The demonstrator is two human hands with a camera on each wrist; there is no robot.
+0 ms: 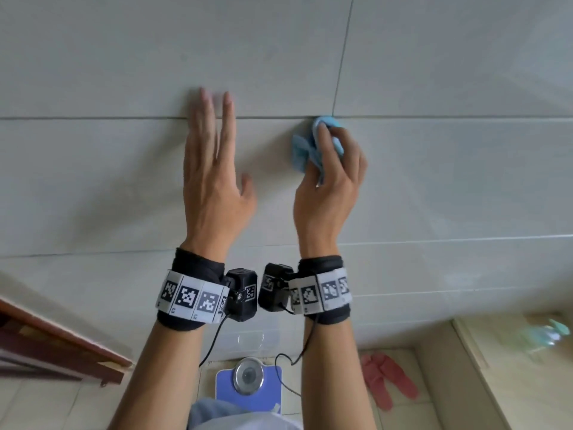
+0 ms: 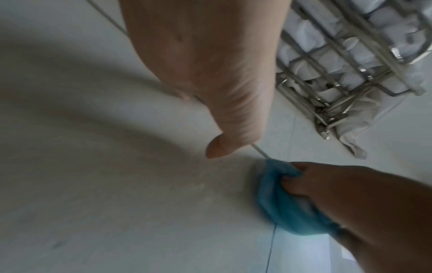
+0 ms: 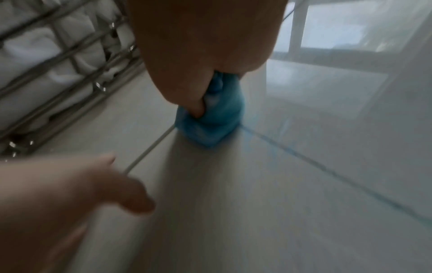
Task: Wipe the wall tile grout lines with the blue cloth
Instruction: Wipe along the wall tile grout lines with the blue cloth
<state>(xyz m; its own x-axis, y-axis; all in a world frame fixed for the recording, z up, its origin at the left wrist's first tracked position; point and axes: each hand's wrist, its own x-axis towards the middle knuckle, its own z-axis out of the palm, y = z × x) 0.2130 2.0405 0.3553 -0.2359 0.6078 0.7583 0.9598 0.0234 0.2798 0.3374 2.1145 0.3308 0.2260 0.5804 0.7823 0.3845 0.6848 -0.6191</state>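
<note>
Right hand [image 1: 330, 178] grip bunched round blue cloth [image 1: 305, 148], pressing it on wall [image 1: 124, 57] where horizontal grout line [image 1: 93, 118] meets vertical grout line [image 1: 341, 57]. Left hand [image 1: 214, 169] fingers straight, spread wide, fingertips over horizontal line, probably touching tile; view blurred. Wire rack [image 2: 346, 61] near on wall

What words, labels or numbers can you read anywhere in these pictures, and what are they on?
No readable words or numbers in any view.
Wrist bands: black-and-white square marker patterns, with tiny marks beneath them too small to read.
Blue scale on the floor: its round dial is too blurred to read.
Blue cloth, wall tiles: no text.
</note>
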